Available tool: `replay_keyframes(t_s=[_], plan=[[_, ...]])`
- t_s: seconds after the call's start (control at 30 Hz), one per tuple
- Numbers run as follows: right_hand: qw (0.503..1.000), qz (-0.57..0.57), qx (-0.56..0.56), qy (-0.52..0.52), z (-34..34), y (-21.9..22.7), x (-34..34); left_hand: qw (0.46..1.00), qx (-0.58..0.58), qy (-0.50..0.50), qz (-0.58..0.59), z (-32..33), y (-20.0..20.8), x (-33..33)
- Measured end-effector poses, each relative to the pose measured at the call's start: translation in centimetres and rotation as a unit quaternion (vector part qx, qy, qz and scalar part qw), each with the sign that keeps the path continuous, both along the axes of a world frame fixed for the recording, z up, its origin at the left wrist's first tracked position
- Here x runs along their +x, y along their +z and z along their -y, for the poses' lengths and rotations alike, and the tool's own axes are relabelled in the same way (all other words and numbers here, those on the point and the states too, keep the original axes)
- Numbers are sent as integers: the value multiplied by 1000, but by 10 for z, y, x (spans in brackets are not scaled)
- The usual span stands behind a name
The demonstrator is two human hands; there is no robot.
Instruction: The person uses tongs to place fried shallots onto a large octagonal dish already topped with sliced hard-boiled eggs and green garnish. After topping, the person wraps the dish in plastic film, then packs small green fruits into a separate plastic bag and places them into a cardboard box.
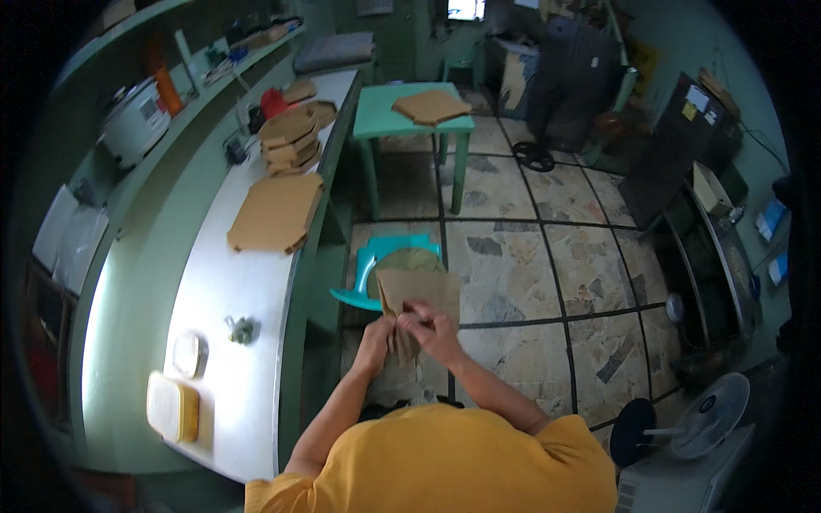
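In front of my body I hold a folded brown sheet (432,295), paper or thin cardboard, upright between both hands. My left hand (375,344) is closed on its lower left side, where the folds bunch together. The fingers of my right hand (434,332) bend over the near face of the sheet and meet the left fingers at the fold. Just beyond the sheet is a teal plastic chair (369,256) with a round greenish seat pad (412,257), partly hidden by the sheet.
On the left, a long white counter (244,376) bears a flat brown box (278,212), stacked boxes (291,137), a yellow-sided tub (171,408) and a small green object (242,329). Ahead stands a green table (376,111) with another brown box (432,107). A fan (710,415) stands at lower right.
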State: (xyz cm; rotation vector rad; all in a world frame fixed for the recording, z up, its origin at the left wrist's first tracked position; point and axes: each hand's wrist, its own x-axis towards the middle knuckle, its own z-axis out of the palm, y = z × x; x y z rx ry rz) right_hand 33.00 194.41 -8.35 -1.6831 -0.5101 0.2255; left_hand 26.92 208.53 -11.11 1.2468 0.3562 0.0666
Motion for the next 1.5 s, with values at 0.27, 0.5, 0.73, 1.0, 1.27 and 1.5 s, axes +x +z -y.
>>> replay_keyframes(t_s=[0.27,0.5,0.73,1.0,1.27,1.5], plan=[[954,171,-239,-56,40,-10,28,891,436,52,117,12,29,-4],[785,527,-319,69,80,-35,36,809,577,-72,88,-10,38,4],[769,407,-266,414,29,-62,50,708,652,-272,13,13,22,9],[673,444,-453,381,-10,-87,27,692,657,-285,93,27,17,-15],[877,200,-296,322,7,-69,-12,764,588,-232,128,-18,74,-53],[857,113,-249,438,-109,-91,-37,765,610,-136,156,-102,29,-110]])
